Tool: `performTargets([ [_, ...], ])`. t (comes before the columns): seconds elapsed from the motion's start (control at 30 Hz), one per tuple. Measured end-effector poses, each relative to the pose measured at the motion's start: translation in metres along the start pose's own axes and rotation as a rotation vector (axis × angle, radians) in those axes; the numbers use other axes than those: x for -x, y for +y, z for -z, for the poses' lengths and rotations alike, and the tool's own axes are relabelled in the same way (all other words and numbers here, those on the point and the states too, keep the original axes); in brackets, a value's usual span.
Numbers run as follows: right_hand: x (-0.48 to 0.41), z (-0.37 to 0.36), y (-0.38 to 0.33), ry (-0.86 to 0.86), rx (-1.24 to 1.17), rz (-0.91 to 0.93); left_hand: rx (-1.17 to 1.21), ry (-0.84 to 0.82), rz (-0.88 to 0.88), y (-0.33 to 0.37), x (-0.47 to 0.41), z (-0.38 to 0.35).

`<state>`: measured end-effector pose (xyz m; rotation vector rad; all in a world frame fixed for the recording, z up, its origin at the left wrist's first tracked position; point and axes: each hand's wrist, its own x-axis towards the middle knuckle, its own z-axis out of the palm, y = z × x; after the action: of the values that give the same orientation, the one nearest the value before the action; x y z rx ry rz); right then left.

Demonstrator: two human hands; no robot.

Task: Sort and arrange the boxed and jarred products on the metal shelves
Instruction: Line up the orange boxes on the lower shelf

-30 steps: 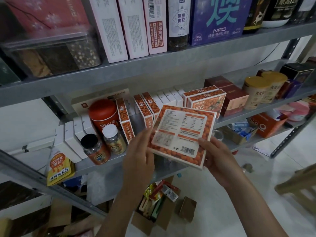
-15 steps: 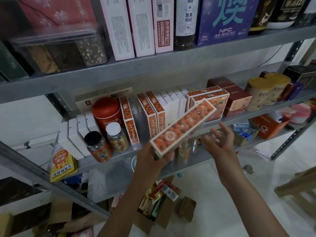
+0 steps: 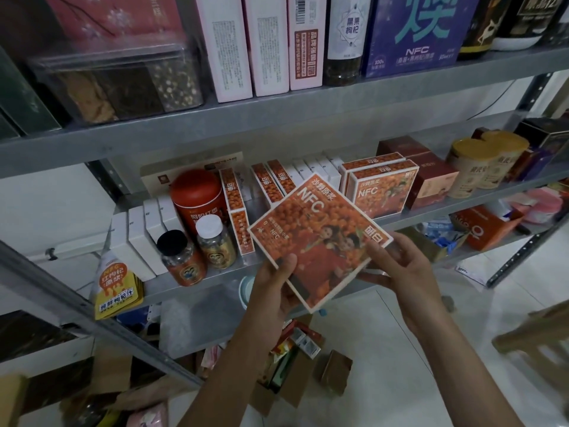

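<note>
The flat orange cardboard box (image 3: 320,241) bore a berry print, white lettering and a white border. The round red tin canister (image 3: 197,198) had a matching red lid. Two cream paper tubs (image 3: 468,169) carried mustard-yellow lids. The tall purple cardboard box (image 3: 412,35) showed teal characters. The metal shelves (image 3: 277,118) were plain grey.

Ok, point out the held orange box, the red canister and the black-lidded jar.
held orange box (image 3: 320,238), head view, front face.
red canister (image 3: 197,198), head view, side wall.
black-lidded jar (image 3: 172,241), head view, lid.

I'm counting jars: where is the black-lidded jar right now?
In the head view, left of centre, the black-lidded jar stands at the front of the middle shelf, just left of the white-lidded jar and in front of the red canister.
</note>
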<state>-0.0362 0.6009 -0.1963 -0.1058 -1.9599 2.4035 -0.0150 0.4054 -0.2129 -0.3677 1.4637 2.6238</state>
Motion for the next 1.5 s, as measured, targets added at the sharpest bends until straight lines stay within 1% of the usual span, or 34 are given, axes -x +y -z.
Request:
performTargets([
  [0.1, 0.0, -0.003, -0.006, -0.072, 0.07, -0.015, 0.045, -0.023, 0.057, 0.004, -0.002, 0.003],
  [0.17, 0.0, -0.006, -0.01, -0.109, 0.068, 0.0, 0.049, -0.019, 0.084, 0.006, -0.004, 0.005],
  [0.27, -0.001, -0.017, -0.013, -0.05, 0.035, 0.044, -0.002, -0.017, 0.072, 0.013, -0.007, 0.005],
  [0.33, -0.002, -0.025, -0.013, -0.003, -0.011, 0.056, -0.135, 0.011, -0.007, 0.021, -0.01, 0.004],
  [0.4, -0.004, -0.031, -0.014, 0.028, -0.084, 0.045, -0.352, 0.091, -0.183, 0.029, -0.013, 0.006],
  [0.43, -0.006, -0.034, -0.015, 0.038, -0.123, 0.032, -0.494, 0.144, -0.32, 0.032, -0.015, 0.012],
  [0.47, -0.009, -0.037, -0.016, 0.047, -0.163, 0.013, -0.7, 0.197, -0.475, 0.034, -0.019, 0.019],
  [0.5, -0.012, -0.04, -0.017, 0.053, -0.201, -0.01, -0.969, 0.251, -0.611, 0.037, -0.025, 0.028],
  [0.53, -0.017, -0.043, -0.018, 0.059, -0.236, -0.039, -1.231, 0.302, -0.695, 0.039, -0.032, 0.037],
  [0.57, -0.022, -0.046, -0.019, 0.066, -0.269, -0.071, -1.436, 0.329, -0.731, 0.042, -0.038, 0.045],
  [0.6, -0.026, -0.049, -0.02, 0.074, -0.303, -0.106, -1.579, 0.33, -0.726, 0.044, -0.045, 0.052],
  [0.67, -0.035, -0.056, -0.021, 0.083, -0.363, -0.16, -1.792, 0.289, -0.631, 0.047, -0.056, 0.061],
  [0.7, -0.039, -0.06, -0.021, 0.084, -0.369, -0.163, -1.86, 0.269, -0.591, 0.046, -0.061, 0.066],
  [0.77, -0.045, -0.069, -0.018, 0.084, -0.301, -0.107, -1.907, 0.241, -0.558, 0.04, -0.065, 0.073],
  [0.83, -0.05, -0.078, -0.014, 0.081, -0.161, 0.033, -1.923, 0.239, -0.564, 0.037, -0.064, 0.076],
  [0.9, -0.054, -0.087, -0.01, 0.051, -0.006, 0.189, -1.932, 0.261, -0.608, 0.038, -0.065, 0.076],
  [0.97, -0.058, -0.095, -0.007, -0.002, 0.16, 0.315, -1.905, 0.273, -0.643, 0.043, -0.065, 0.073],
  [1.07, -0.063, -0.109, 0.0, -0.068, 0.361, 0.444, -1.828, 0.283, -0.677, 0.051, -0.066, 0.067],
  [1.13, -0.067, -0.118, 0.007, -0.085, 0.5, 0.533, -1.829, 0.286, -0.675, 0.057, -0.069, 0.066],
  [1.27, -0.076, -0.14, 0.019, -0.06, 0.76, 0.652, -1.873, 0.21, -0.645, 0.061, -0.077, 0.073],
  [1.33, -0.081, -0.148, 0.029, -0.037, 0.897, 0.72, -1.893, 0.21, -0.635, 0.059, -0.079, 0.074],
  [1.5, -0.1, -0.166, 0.059, -0.052, 1.196, 0.763, -1.897, 0.223, -0.625, 0.059, -0.083, 0.075],
])
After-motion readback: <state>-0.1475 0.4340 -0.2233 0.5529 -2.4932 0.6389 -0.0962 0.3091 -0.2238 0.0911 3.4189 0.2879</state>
